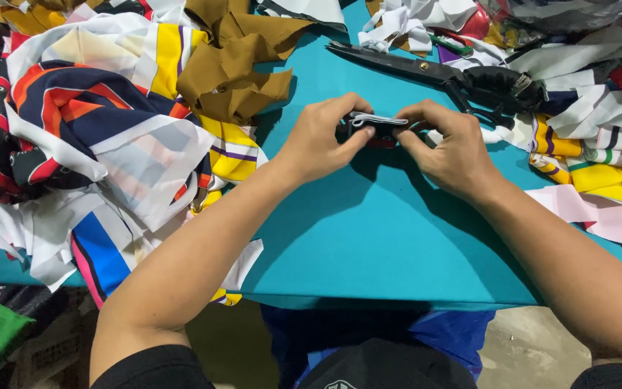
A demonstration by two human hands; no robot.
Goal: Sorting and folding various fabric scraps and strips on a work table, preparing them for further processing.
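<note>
Both hands meet over the middle of the desk (383,245), which is covered in a smooth teal cloth. The left hand (318,140) and the right hand (448,148) together grip a small folded bundle of dark fabric with a white strip on top and a trace of red beneath (374,128). The fingers (347,144) of the left hand close narrowly on the bundle's left end, the thumb pressing from the near side. The right hand's fingers pinch its right end in the same way, the knuckles bent over the top. The bundle sits just above the teal surface, between the two hands; whether it touches the desk I cannot tell.

Just beyond the hands lies a large pair of tailor's scissors with dark metal blades and black handles (433,72), its tips pointing left, near the bundle but apart from it. To the left, a heap of striped fabric pieces in white, yellow, navy and orange (109,115) spreads over the desk's edge, with crumpled mustard-brown cloth (235,65) on its right side. To the right lies another pile of mixed scraps in white, yellow, red and pale pink (599,130).
</note>
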